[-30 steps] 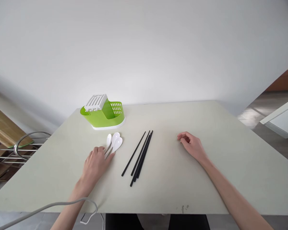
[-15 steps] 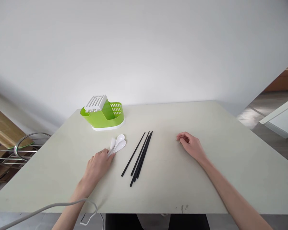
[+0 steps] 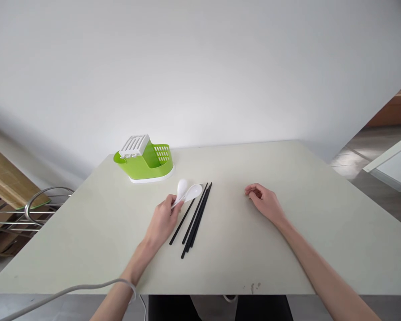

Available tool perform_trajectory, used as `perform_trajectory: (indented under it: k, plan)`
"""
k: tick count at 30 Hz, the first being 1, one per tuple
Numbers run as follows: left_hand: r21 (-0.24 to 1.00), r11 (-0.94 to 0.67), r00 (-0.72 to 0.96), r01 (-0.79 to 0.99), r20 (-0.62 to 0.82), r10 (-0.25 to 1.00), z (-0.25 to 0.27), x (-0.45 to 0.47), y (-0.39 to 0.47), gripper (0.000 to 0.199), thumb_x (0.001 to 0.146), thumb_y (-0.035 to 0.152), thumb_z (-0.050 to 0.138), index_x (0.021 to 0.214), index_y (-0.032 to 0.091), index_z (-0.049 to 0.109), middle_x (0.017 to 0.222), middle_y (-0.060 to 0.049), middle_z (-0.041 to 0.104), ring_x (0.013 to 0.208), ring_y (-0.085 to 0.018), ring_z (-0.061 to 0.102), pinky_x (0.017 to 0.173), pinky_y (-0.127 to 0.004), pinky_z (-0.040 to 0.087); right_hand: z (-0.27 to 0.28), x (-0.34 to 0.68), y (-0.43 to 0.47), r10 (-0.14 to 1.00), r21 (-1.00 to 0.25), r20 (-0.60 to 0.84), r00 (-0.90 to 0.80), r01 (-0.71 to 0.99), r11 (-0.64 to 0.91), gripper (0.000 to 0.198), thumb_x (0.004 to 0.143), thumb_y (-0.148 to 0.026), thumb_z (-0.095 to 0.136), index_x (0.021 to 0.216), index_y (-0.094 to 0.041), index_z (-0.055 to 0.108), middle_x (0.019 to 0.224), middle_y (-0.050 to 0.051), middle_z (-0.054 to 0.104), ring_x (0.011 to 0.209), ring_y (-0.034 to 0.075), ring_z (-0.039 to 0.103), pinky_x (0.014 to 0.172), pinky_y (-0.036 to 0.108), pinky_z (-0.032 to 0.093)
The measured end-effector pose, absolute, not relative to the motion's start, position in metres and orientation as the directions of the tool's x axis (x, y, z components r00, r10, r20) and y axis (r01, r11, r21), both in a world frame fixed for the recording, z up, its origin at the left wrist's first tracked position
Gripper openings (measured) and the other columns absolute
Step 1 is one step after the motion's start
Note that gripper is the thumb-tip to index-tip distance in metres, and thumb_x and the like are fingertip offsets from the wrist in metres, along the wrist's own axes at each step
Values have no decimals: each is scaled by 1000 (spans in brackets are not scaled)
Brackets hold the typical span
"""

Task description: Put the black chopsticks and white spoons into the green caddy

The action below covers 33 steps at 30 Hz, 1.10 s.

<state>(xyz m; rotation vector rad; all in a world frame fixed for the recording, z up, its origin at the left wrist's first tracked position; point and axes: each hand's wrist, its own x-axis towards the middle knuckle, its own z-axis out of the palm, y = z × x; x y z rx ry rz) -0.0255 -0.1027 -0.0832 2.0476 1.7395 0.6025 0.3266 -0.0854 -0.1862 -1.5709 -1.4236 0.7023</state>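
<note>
My left hand (image 3: 163,218) is closed on white spoons (image 3: 193,191) by their handles, bowls pointing away from me. Two bowls show plainly; my fingers cover most of the handles. The spoons are over the far end of several black chopsticks (image 3: 197,220), which lie side by side on the table. Behind my left hand stands a green cutlery holder (image 3: 133,168) with a white slotted top and a white base. On the right, my right hand (image 3: 265,201) rests on the table, loosely curled, with a gap between thumb and fingers and nothing visible in it.
The pale table (image 3: 227,258) meets a white wall (image 3: 220,80) at its far edge. A grey cable (image 3: 73,288) crosses near my left forearm. Beyond the left edge is a metal rack (image 3: 36,218) with a wooden board (image 3: 13,178) beside it.
My left hand has moved right and slightly away from me with the white spoons, from beside the chopsticks to over their far ends. My right hand stays in place.
</note>
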Motion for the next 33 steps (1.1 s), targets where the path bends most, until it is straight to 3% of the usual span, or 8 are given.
perform_trajectory:
  k: [5, 11, 21, 27, 33]
  plan:
    - [584, -286, 320, 759, 48, 946, -96, 26, -112, 25, 106, 42, 42, 97, 22, 55, 84, -3, 68, 69, -20, 60, 66, -32, 43, -187, 328, -84, 972, -877, 156, 178, 478, 53, 23, 85, -28, 51, 98, -25, 70, 96, 3, 78, 80, 19, 68, 78, 33, 51]
    - [534, -370, 424, 760, 25, 905, -109, 60, -122, 21, 108, 34, 41, 97, 22, 55, 92, -7, 71, 76, -22, 66, 66, -33, 44, -187, 328, -82, 971, -881, 166, 170, 468, 68, 22, 85, -29, 52, 97, -25, 70, 95, 3, 78, 80, 20, 67, 79, 34, 51]
    - [249, -406, 435, 879, -73, 897, -116, 75, -124, 20, 109, 30, 43, 109, 17, 59, 105, -11, 73, 85, -26, 72, 69, -36, 48, -189, 329, -81, 969, -873, 174, 173, 483, 70, 23, 86, -29, 51, 97, -25, 71, 95, 2, 78, 79, 19, 66, 78, 34, 51]
    - [74, -535, 534, 841, 36, 845, -116, 76, -128, 18, 106, 28, 53, 102, 16, 65, 101, -12, 72, 100, -30, 70, 88, -43, 52, -186, 328, -83, 969, -874, 166, 185, 483, 57, 22, 86, -29, 52, 96, -25, 71, 95, 2, 78, 79, 20, 66, 79, 34, 50]
    - [100, -574, 516, 813, 334, 789, -96, 50, -104, 31, 103, 45, 58, 119, 19, 65, 125, -14, 69, 118, -31, 62, 98, -48, 51, -185, 329, -84, 971, -876, 152, 183, 479, 47, 23, 86, -29, 52, 98, -25, 72, 97, 3, 78, 81, 20, 67, 79, 34, 51]
